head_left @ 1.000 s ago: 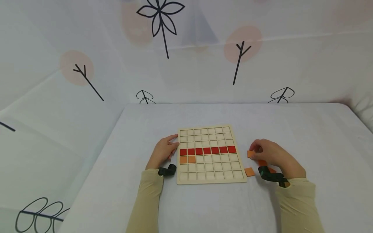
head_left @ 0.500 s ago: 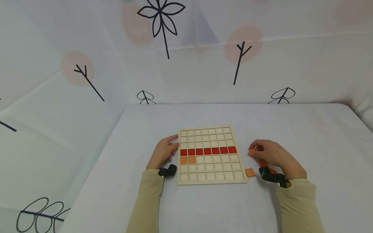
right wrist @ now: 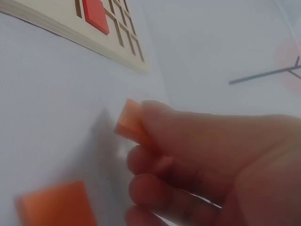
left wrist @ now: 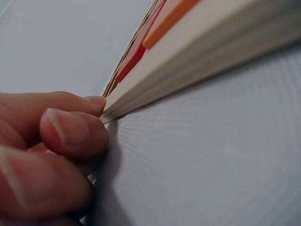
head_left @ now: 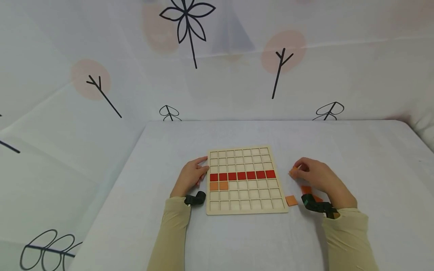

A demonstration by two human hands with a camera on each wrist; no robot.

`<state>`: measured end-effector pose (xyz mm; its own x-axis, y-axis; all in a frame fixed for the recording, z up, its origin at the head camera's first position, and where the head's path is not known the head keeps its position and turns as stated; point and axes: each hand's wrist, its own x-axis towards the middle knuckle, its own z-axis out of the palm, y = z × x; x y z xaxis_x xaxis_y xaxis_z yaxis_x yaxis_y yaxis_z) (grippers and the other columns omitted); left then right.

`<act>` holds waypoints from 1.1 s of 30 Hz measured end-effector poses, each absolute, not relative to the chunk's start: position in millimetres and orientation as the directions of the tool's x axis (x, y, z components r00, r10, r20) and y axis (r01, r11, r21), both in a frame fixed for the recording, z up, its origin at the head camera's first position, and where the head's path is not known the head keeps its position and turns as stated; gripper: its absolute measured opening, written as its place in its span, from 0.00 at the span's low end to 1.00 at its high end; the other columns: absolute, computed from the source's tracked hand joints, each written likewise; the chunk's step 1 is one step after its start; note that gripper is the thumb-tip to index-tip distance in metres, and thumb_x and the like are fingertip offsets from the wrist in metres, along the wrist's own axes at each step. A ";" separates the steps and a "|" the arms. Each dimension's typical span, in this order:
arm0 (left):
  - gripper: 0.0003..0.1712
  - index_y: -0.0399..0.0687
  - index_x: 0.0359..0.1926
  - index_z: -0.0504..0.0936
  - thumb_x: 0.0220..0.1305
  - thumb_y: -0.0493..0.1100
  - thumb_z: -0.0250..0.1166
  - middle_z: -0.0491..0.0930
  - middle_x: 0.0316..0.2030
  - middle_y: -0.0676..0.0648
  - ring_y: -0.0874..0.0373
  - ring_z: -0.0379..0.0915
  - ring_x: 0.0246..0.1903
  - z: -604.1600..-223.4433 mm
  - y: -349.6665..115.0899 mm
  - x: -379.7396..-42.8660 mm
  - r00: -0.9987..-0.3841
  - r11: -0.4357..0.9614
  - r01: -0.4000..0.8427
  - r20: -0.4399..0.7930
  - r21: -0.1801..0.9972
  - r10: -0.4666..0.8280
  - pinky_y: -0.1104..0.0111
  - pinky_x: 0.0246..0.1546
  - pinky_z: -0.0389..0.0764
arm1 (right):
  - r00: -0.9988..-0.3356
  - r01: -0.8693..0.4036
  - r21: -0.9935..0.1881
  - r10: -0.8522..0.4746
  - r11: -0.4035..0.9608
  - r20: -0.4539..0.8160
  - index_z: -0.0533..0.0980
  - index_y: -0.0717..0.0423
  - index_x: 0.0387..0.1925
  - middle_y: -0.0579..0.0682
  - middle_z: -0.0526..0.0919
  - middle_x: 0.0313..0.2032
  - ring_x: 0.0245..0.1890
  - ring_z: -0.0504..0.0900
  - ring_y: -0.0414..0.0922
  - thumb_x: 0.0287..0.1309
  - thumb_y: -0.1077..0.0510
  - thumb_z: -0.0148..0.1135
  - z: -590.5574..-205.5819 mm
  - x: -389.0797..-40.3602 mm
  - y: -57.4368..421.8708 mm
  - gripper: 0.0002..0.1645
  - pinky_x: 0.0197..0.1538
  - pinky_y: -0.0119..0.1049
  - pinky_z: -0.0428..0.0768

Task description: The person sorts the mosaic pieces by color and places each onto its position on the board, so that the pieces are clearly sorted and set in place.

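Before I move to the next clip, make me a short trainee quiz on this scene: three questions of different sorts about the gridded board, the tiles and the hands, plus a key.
1. Count: how many flat red square tiles sit in the pale wooden grid board?
2. True or false: the left hand is well apart from the board.
3. Identify: what is the right hand pinching?

Key
1. Seven, filling one whole row.
2. False; it touches the board's edge.
3. A flat orange square tile.
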<state>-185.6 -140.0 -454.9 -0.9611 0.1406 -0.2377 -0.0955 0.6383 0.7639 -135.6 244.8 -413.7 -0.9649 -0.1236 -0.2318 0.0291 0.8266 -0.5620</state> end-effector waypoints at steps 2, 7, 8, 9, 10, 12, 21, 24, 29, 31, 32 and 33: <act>0.27 0.60 0.62 0.65 0.61 0.51 0.56 0.70 0.13 0.50 0.58 0.63 0.07 -454.5 -139.9 -185.2 -0.961 0.639 -0.095 -0.238 0.764 0.141 0.69 0.11 0.67 | -0.970 0.024 -0.566 -0.118 0.824 -0.214 0.71 0.57 0.42 0.51 0.76 0.32 0.31 0.71 0.46 0.54 0.41 0.57 -413.4 -135.9 244.4 0.25 0.30 0.36 0.69; 0.27 0.60 0.62 0.65 0.61 0.51 0.56 0.70 0.13 0.49 0.58 0.63 0.07 -454.1 -139.7 -184.8 -0.962 0.635 -0.093 -0.234 0.767 0.141 0.69 0.11 0.66 | -0.980 0.007 -0.566 -0.107 0.824 -0.168 0.70 0.57 0.44 0.52 0.76 0.32 0.30 0.71 0.46 0.55 0.43 0.57 -411.3 -136.0 241.0 0.23 0.29 0.35 0.69; 0.27 0.60 0.62 0.65 0.61 0.51 0.56 0.70 0.13 0.49 0.58 0.63 0.07 -454.2 -139.7 -184.8 -0.962 0.635 -0.093 -0.234 0.767 0.141 0.69 0.11 0.66 | -0.981 0.001 -0.567 -0.108 0.824 -0.159 0.70 0.57 0.45 0.52 0.76 0.31 0.29 0.71 0.46 0.55 0.44 0.57 -411.0 -136.1 240.0 0.23 0.29 0.35 0.69; 0.27 0.60 0.62 0.65 0.61 0.51 0.56 0.70 0.13 0.49 0.58 0.63 0.07 -454.2 -139.7 -184.8 -0.962 0.635 -0.094 -0.234 0.767 0.141 0.69 0.11 0.66 | -0.983 -0.004 -0.569 -0.108 0.822 -0.148 0.70 0.57 0.46 0.52 0.76 0.31 0.28 0.72 0.45 0.56 0.45 0.57 -410.6 -136.1 238.9 0.23 0.29 0.35 0.69; 0.27 0.60 0.62 0.65 0.61 0.51 0.56 0.70 0.13 0.49 0.58 0.63 0.07 -454.4 -139.7 -184.9 -0.962 0.635 -0.094 -0.235 0.767 0.141 0.69 0.11 0.67 | -0.984 -0.010 -0.571 -0.109 0.821 -0.140 0.70 0.57 0.46 0.51 0.76 0.31 0.27 0.72 0.45 0.56 0.45 0.56 -410.3 -136.3 237.7 0.23 0.28 0.35 0.69; 0.27 0.60 0.62 0.65 0.61 0.51 0.56 0.71 0.13 0.50 0.58 0.63 0.07 -454.4 -139.7 -185.0 -0.961 0.635 -0.098 -0.240 0.766 0.141 0.69 0.11 0.67 | -0.985 -0.020 -0.577 -0.114 0.816 -0.128 0.70 0.57 0.47 0.51 0.76 0.30 0.25 0.72 0.44 0.56 0.46 0.56 -410.2 -136.8 234.7 0.23 0.28 0.35 0.69; 0.27 0.60 0.62 0.65 0.61 0.51 0.56 0.70 0.13 0.49 0.58 0.62 0.07 -453.3 -140.0 -184.3 -0.963 0.632 -0.081 -0.225 0.771 0.151 0.69 0.10 0.66 | -0.985 -0.044 -0.584 -0.132 0.810 -0.109 0.71 0.56 0.47 0.50 0.76 0.29 0.25 0.72 0.44 0.57 0.49 0.57 -408.2 -139.6 218.0 0.20 0.28 0.35 0.70; 0.27 0.60 0.62 0.65 0.61 0.51 0.56 0.70 0.13 0.50 0.58 0.62 0.07 -453.1 -140.2 -184.3 -0.963 0.632 -0.082 -0.226 0.770 0.150 0.69 0.10 0.65 | -0.985 -0.061 -0.576 -0.143 0.816 -0.099 0.71 0.56 0.48 0.52 0.77 0.33 0.27 0.73 0.45 0.57 0.51 0.56 -407.0 -139.7 213.1 0.19 0.30 0.36 0.71; 0.27 0.59 0.62 0.65 0.61 0.51 0.56 0.70 0.13 0.50 0.58 0.63 0.07 -453.6 -141.0 -184.7 -0.963 0.633 -0.080 -0.224 0.770 0.150 0.68 0.11 0.66 | -0.982 -0.071 -0.585 -0.159 0.808 -0.100 0.70 0.56 0.49 0.55 0.78 0.36 0.32 0.73 0.47 0.57 0.52 0.56 -406.3 -138.8 204.9 0.20 0.34 0.40 0.72; 0.27 0.59 0.62 0.65 0.61 0.51 0.56 0.70 0.13 0.50 0.58 0.63 0.06 -454.2 -141.3 -185.0 -0.964 0.633 -0.071 -0.218 0.771 0.156 0.68 0.11 0.66 | -0.981 -0.073 -0.590 -0.165 0.804 -0.102 0.70 0.56 0.49 0.55 0.78 0.37 0.34 0.74 0.48 0.57 0.53 0.56 -407.1 -138.5 202.0 0.20 0.35 0.41 0.73; 0.27 0.59 0.62 0.65 0.61 0.51 0.56 0.70 0.13 0.50 0.58 0.63 0.06 -454.6 -141.5 -185.1 -0.964 0.634 -0.065 -0.213 0.770 0.159 0.68 0.11 0.66 | -0.980 -0.073 -0.592 -0.167 0.803 -0.105 0.69 0.56 0.50 0.56 0.78 0.38 0.35 0.74 0.49 0.56 0.54 0.56 -407.6 -138.3 200.8 0.20 0.36 0.42 0.73; 0.27 0.59 0.62 0.65 0.61 0.51 0.56 0.70 0.13 0.50 0.58 0.63 0.06 -454.9 -141.7 -185.2 -0.964 0.636 -0.060 -0.209 0.769 0.162 0.68 0.11 0.66 | -0.980 -0.077 -0.590 -0.171 0.803 -0.106 0.69 0.56 0.50 0.56 0.77 0.38 0.36 0.74 0.49 0.56 0.55 0.56 -408.4 -138.3 199.7 0.20 0.37 0.43 0.73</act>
<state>-185.2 -141.7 -454.9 -0.9644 0.1621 -0.2088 -0.0595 0.6363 0.7691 -138.3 199.7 -408.4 -0.9796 -0.1710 -0.1055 -0.0767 0.8034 -0.5904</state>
